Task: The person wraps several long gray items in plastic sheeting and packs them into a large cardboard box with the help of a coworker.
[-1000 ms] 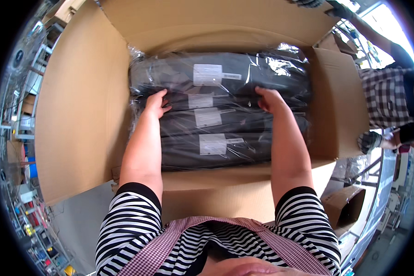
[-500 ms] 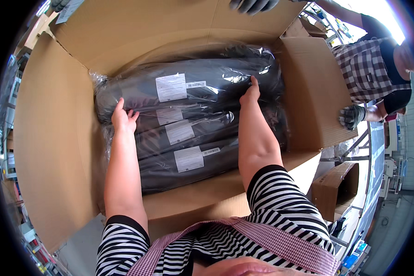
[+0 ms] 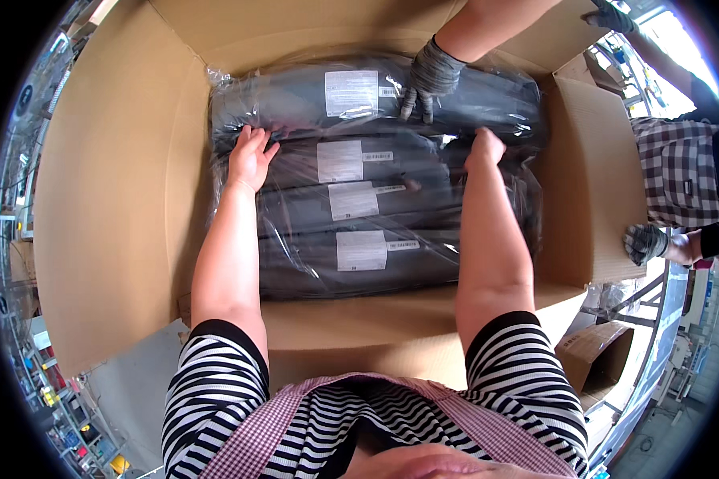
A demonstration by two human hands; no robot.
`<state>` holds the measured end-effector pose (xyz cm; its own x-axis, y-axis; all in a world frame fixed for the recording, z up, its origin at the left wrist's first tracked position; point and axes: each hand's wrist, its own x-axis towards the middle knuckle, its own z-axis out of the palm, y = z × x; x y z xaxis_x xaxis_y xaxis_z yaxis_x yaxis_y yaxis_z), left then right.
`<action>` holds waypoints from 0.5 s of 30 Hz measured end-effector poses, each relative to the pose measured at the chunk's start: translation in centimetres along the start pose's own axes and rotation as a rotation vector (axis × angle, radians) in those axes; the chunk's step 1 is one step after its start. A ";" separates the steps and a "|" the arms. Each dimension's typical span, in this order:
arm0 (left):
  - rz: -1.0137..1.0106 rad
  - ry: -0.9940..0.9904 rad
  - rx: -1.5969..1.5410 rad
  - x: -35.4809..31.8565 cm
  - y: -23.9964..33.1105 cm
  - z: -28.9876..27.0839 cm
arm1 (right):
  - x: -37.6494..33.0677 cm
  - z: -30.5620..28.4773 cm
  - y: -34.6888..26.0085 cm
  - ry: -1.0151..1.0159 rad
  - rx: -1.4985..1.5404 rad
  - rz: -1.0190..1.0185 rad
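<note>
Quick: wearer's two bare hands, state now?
Left hand: open, at the near edge of the farthest wrapped bundle.
Right hand: curled at the same edge; grip cannot be told.

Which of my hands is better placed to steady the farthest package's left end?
Probably your left hand: it's at that end's near edge, while your right hand is toward the other end of the farthest package.

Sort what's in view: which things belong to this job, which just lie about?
In the job:
- left hand
- right hand
- plastic-wrapped dark packages
- large carton
- gloved hand over packages

Apparently lying about:
- smaller box, lower right
- yellow item, lower left
</note>
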<state>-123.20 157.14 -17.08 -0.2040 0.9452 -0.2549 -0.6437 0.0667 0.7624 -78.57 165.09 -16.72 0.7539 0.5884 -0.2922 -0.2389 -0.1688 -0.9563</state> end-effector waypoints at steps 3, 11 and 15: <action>-0.144 0.187 -0.010 0.0 0.1 0.5 | -3.6 -0.2 -7.2 0.090 -0.220 0.144; -0.232 -0.493 1.483 -10.7 5.1 10.1 | -10.6 -17.4 -10.6 -1.027 -1.767 -0.416; -0.611 -0.724 2.310 -17.5 5.5 2.3 | -8.7 -19.7 -7.1 -1.346 -1.887 0.417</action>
<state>-121.50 141.73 -7.04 0.0824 0.5839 -0.8076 0.9899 -0.1419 -0.0016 -71.35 145.55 -7.64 -0.0227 0.2043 -0.9787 0.9829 -0.1744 -0.0592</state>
